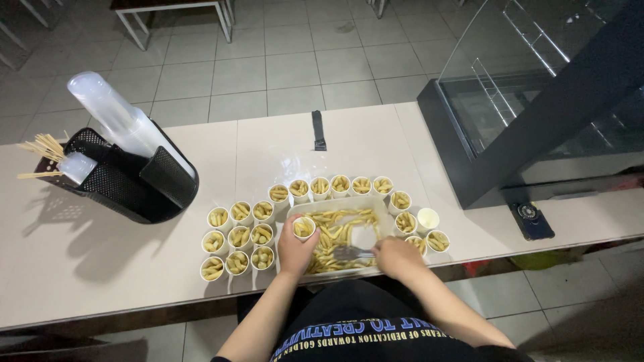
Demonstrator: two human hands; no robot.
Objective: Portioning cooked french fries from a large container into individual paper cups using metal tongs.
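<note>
Filling step in hand. Left hand (296, 249) gripped small white cup (304, 227) over tray (380, 209) of fries (333, 234) on bench (100, 268). Right hand (396, 257) closed on metal tongs (350, 253) among fries. Next move, by judgement: steady lift into cup. Filled cups (238, 238) stood around tray.

A long white table (100, 268) stands on a grey tiled floor (268, 60) and carries everything here. On its left part sits a black mesh basket (127, 184) with clear lids and wooden skewers sticking out of it, and near the far edge in the middle lies a small black strap (318, 131). Towards the near edge rests a white tray (382, 209) of fries ringed by many small paper cups (239, 236) of fries, while a glass display case (537, 100) stands on the right end with a dark phone (532, 220) lying flat just in front of it.
</note>
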